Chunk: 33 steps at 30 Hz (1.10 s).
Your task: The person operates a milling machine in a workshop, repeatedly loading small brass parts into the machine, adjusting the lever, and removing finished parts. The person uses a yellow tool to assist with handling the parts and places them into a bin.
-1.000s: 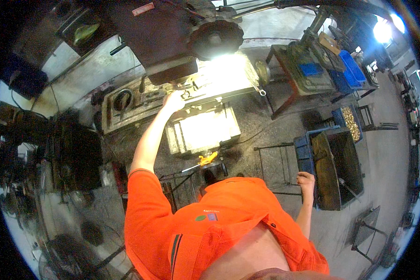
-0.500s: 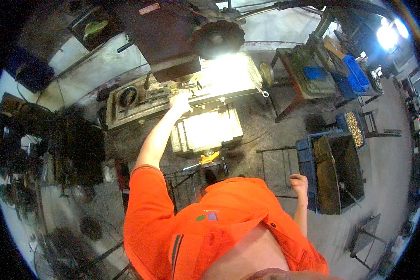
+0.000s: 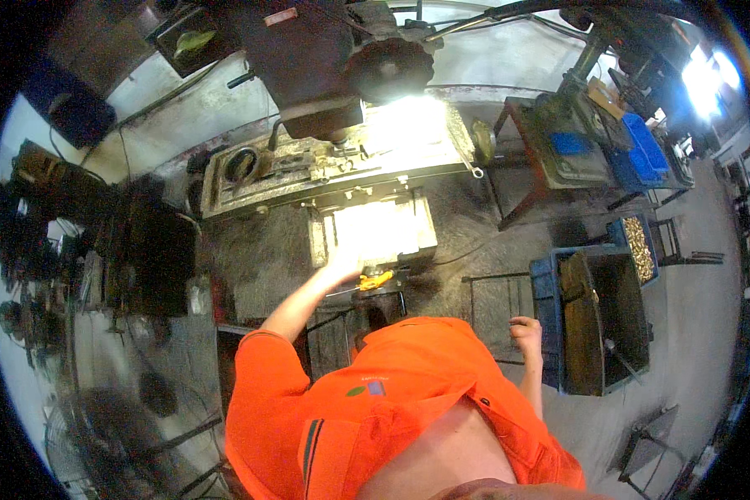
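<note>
My left hand (image 3: 344, 263) is stretched out over the front edge of the brightly lit machine base (image 3: 371, 225), close to a yellow-orange piece (image 3: 377, 281) with a thin metal rod beside it. Glare washes out its fingers, so their closing is hidden. Beyond it, a long slotted worktable (image 3: 262, 193) of a milling-type machine carries a metal fixture (image 3: 333, 162) under the dark machine head (image 3: 304, 75). My right hand (image 3: 526, 333) hangs low at my right side with its fingers curled; a small dark spot shows at the fingertips, too small to name.
A ring-shaped dark part (image 3: 242, 165) lies at the worktable's left end, a wrench (image 3: 472, 169) at its right. Right of me stand a large blue bin (image 3: 547, 321), a tray of small brass-coloured parts (image 3: 637, 250) and a side bench (image 3: 521, 142) near blue crates (image 3: 644, 146).
My left hand has come away from the fixture on the worktable and down toward me, to the yellow-orange piece. My right hand stays low, shifted slightly. The whole view has tilted a little.
</note>
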Motion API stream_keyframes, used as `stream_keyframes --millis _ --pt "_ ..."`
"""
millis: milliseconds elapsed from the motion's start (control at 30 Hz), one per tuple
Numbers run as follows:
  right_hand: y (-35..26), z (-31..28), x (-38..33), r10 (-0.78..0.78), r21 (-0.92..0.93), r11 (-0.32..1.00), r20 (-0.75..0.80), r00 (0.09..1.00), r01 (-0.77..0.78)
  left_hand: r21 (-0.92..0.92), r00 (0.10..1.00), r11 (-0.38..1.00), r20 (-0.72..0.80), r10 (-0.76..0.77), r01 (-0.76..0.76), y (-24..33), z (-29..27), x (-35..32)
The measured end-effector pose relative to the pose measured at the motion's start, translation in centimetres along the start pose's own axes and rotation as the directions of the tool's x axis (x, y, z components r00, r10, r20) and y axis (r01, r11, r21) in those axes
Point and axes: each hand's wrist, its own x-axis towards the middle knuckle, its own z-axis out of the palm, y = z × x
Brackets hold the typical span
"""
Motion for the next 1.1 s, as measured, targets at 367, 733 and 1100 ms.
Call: stream_keyframes --millis 367,733,1100 --pt "-5.9 2.0 3.0 -0.246 -0.121 0.954 0.216 0.945 0.276 0.069 0.816 0.945 0.488 -0.311 0.319 4.4 2.5 -3.5" --pt "-18.6 8.2 0.9 -0.821 -0.153 0.356 0.420 0.387 0.922 -0.112 0.929 0.952 0.211 0.302 -0.284 8.4 -7.6 -2.7" --pt "-27.8 9.0 2.0 -0.388 -0.428 0.487 0.675 0.627 0.762 -0.341 0.908 0.846 0.240 -0.344 0.410 8.3 -14.9 -1.1"
